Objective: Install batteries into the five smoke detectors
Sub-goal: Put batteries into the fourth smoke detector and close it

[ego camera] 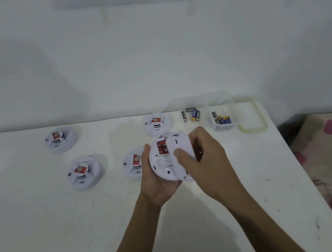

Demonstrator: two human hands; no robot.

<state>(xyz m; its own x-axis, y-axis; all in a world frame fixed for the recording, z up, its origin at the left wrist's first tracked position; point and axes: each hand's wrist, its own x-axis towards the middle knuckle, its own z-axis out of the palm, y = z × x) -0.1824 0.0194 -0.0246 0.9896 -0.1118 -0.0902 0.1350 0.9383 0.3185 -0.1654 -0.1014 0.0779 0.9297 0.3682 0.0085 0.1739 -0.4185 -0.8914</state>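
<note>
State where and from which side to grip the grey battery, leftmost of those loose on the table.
Probably pinch the grey battery across its mid-barrel, from above: it lies flat on the table, with gaps along both long sides.

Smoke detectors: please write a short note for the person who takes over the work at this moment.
Left hand cradles the held detector, back side up. Right hand grips its back cover, which sits half across it. The red battery bay shows; its contents are unclear.
Four other detectors lie face up on the table, red stickers on, seemingly untouched.
Loose batteries lie at the far edge, with more in the clear tub beside them.
Done: none confirmed. Left: fill this one, close it, then the other four.
</note>
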